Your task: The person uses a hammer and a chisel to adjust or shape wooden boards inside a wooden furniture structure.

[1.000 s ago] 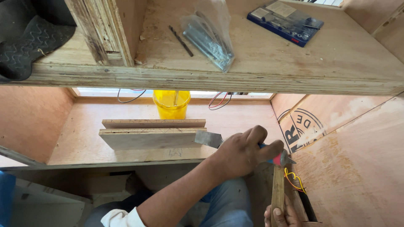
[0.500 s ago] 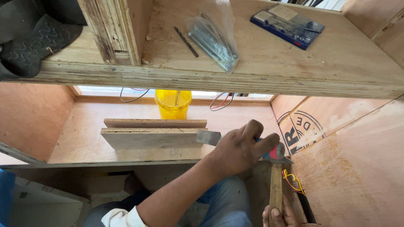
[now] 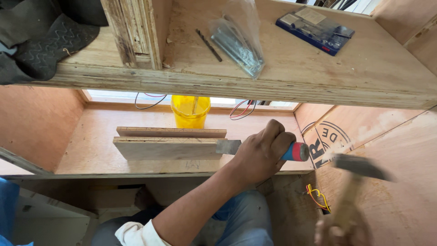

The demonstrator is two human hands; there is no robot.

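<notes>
Chisel: the chisel (image 3: 255, 149) lies level, flat steel blade pointing left, its tip touching the right end of the front plywood strip (image 3: 166, 148); red and blue handle end shows right of the fist.
Left hand: the left hand (image 3: 261, 152) is clamped around the chisel handle, fingers curled over the top, forearm coming up from the lower left.
Right hand: the right hand (image 3: 339, 232) is low at the frame's bottom edge, below and right of the chisel, blurred; it seems wrapped round the wooden handle of the hammer (image 3: 359, 167), but the grip itself I cannot tell clearly.
Hammer: head up, blurred, just right of the chisel's handle end and apart from it.
Strips: two plywood strips stand on edge on the lower shelf (image 3: 82, 155), the back one just behind the front one.
Edges: an upper shelf (image 3: 291, 86) overhangs the chisel; a plywood side panel (image 3: 400, 155) closes in right of it; yellow wire loops (image 3: 318, 198) hang below right.
Open room: bare shelf board lies left of the strips and between the strips and the yellow cup (image 3: 190, 111) behind them.
Change: against the earlier frame the hammer has risen from beside the lower edge up to the level of the chisel handle; chisel and left hand keep their place at the strip end.
</notes>
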